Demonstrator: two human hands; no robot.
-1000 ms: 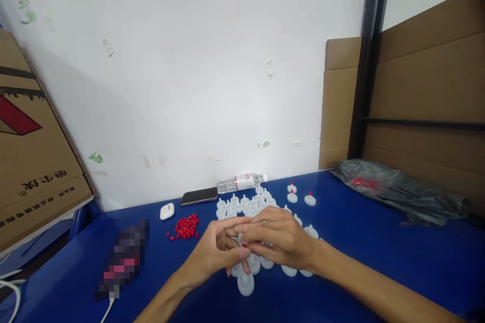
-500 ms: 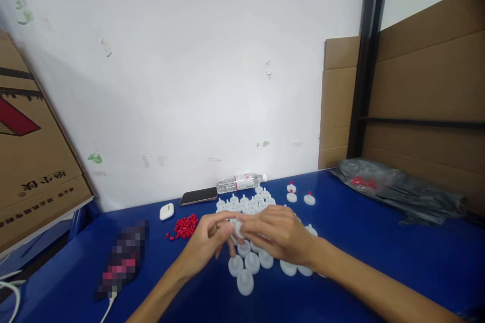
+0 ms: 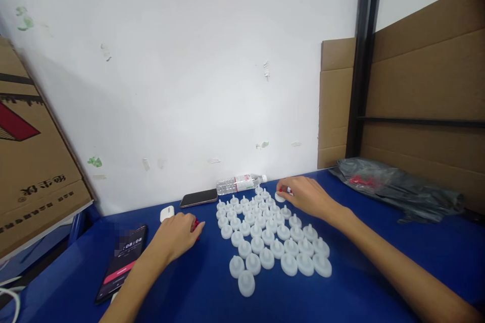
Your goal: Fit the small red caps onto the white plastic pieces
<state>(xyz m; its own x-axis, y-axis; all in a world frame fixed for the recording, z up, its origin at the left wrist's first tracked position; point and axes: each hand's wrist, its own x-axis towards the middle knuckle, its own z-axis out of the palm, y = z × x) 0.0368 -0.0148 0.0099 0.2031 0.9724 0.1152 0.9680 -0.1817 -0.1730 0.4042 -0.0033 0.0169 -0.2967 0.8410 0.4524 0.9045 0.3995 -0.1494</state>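
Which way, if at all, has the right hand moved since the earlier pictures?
Yes: the right hand has moved rightward and farther from the wearer, from nearer than the clear bottle to just right of its capped end.

From my end, I'm seeing a clear bottle [image 3: 241, 183] lying on its side near the white wall [image 3: 189, 60]. A dark-screened phone [image 3: 199, 198] is resting just left of it; farther left, a small white case [image 3: 166, 212] and a second phone [image 3: 120, 263], screen glowing, are lying on the counter [image 3: 197, 287]. Plain cardboard [image 3: 336, 106] is standing beside a dark post [image 3: 364, 60], right.
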